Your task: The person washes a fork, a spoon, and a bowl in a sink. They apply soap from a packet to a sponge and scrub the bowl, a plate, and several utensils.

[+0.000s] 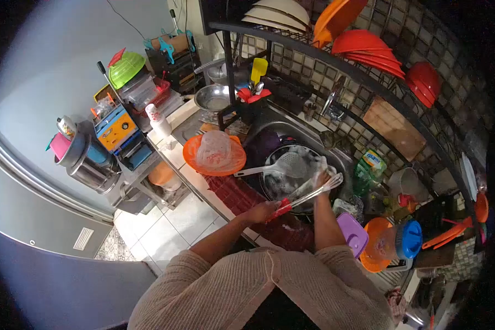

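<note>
My left hand (262,212) is closed around the red handle of a wire whisk (313,193), which slants up to the right over the sink's front edge. My right hand (324,179) is at the whisk's wire end, over the soapy basin, with white suds about it. Its fingers are mostly hidden behind the wires and foam, and I cannot tell what they hold. Below lies a dark round basin (275,190) of foamy water inside the metal sink (313,136). A white slotted skimmer (289,165) rests across the basin, handle to the left.
Left of the sink stands an orange bowl (191,154) with a clear plastic bowl inside. A dark red cloth (234,193) lies along the counter edge. At right are a green pouch (370,168), a purple lid (353,234) and a blue-lidded container (410,240). A dish rack (313,48) hangs above.
</note>
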